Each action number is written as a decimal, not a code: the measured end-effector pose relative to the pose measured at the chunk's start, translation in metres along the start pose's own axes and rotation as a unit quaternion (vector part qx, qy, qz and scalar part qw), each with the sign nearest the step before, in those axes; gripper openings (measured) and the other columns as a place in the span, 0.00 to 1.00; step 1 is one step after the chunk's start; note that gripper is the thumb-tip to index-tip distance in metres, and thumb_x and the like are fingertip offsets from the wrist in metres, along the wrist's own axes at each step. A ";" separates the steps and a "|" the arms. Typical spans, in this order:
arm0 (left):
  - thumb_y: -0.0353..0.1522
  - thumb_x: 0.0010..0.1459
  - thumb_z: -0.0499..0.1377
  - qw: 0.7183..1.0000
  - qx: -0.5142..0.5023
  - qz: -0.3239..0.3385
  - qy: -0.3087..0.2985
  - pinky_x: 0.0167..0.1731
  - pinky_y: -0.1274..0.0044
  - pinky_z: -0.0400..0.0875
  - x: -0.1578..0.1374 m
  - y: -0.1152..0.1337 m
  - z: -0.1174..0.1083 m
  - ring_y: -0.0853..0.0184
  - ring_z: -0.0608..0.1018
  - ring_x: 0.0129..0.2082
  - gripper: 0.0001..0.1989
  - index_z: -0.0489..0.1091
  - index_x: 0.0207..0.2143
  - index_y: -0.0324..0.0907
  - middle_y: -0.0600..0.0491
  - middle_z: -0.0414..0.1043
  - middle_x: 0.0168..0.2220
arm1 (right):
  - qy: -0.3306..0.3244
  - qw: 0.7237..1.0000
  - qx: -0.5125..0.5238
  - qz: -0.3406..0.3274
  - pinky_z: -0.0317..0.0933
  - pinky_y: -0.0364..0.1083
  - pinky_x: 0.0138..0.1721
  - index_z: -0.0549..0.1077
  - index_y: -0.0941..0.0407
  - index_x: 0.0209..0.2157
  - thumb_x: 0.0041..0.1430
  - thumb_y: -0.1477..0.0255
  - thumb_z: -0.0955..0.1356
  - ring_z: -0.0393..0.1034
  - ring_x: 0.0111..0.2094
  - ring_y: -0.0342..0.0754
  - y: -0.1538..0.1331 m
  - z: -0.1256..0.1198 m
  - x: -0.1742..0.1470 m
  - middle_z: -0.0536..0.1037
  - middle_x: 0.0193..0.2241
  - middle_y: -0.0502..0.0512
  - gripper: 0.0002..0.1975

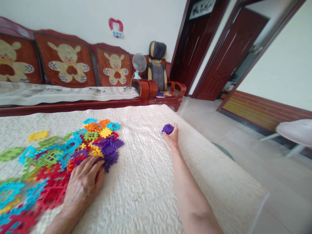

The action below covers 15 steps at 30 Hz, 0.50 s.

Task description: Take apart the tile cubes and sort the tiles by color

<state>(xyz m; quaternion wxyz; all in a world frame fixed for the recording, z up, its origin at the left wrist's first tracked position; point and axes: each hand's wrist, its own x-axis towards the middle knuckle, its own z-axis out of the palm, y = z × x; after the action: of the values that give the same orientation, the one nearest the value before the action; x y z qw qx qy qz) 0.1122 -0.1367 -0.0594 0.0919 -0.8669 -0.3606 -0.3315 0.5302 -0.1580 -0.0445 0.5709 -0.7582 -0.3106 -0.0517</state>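
A pile of flat plastic interlocking pieces with notched edges, in red, blue, green, yellow, orange and purple, spreads over the left of the table. My left hand (84,182) lies at the pile's near right edge, its fingers bent together and thumb drawn in on a purple interlocking piece (101,161) largely covered by them. More purple pieces (108,148) lie just beyond its fingertips. Far to the right, my right hand (172,136) closes its thumb and fingers around a small purple block of interlocking pieces (167,129), at or just above the tabletop; the contact is unclear.
A cream quilted cover (141,182) lies over the table, whose right edge drops to a tiled floor. Behind it stand a wooden sofa with bear cushions (68,65), a small fan (139,63) and a chair with a massage pad (158,73). A white stool (296,131) is at right.
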 end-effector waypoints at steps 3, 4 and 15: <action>0.36 0.64 0.54 1.000 0.001 -0.001 0.001 0.52 0.60 0.70 0.000 0.000 0.000 0.51 0.74 0.54 0.13 0.73 0.47 0.44 0.45 0.74 0.53 | 0.007 1.000 0.013 -0.012 0.60 0.58 0.59 0.60 0.53 0.61 0.40 0.67 0.71 0.66 0.53 0.57 0.004 0.002 0.001 0.68 0.52 0.60 0.43; 0.36 0.64 0.54 1.000 0.001 -0.003 0.001 0.52 0.60 0.70 0.000 0.000 0.000 0.51 0.74 0.54 0.13 0.73 0.47 0.44 0.45 0.74 0.53 | 0.007 1.000 0.014 -0.014 0.60 0.57 0.59 0.60 0.53 0.61 0.40 0.67 0.72 0.66 0.53 0.57 0.005 0.002 0.001 0.68 0.52 0.60 0.43; 0.36 0.63 0.54 1.000 -0.009 -0.013 -0.002 0.51 0.60 0.70 0.001 0.002 -0.001 0.52 0.74 0.54 0.13 0.74 0.46 0.43 0.45 0.75 0.53 | -0.006 1.000 0.008 -0.013 0.59 0.58 0.60 0.56 0.53 0.63 0.40 0.61 0.74 0.65 0.55 0.58 0.003 0.001 0.000 0.65 0.54 0.61 0.48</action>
<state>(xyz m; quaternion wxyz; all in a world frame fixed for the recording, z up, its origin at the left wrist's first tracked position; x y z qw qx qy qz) 0.1136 -0.1382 -0.0577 0.0793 -0.8634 -0.3696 -0.3341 0.5310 -0.1573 -0.0477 0.5741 -0.7500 -0.3243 -0.0520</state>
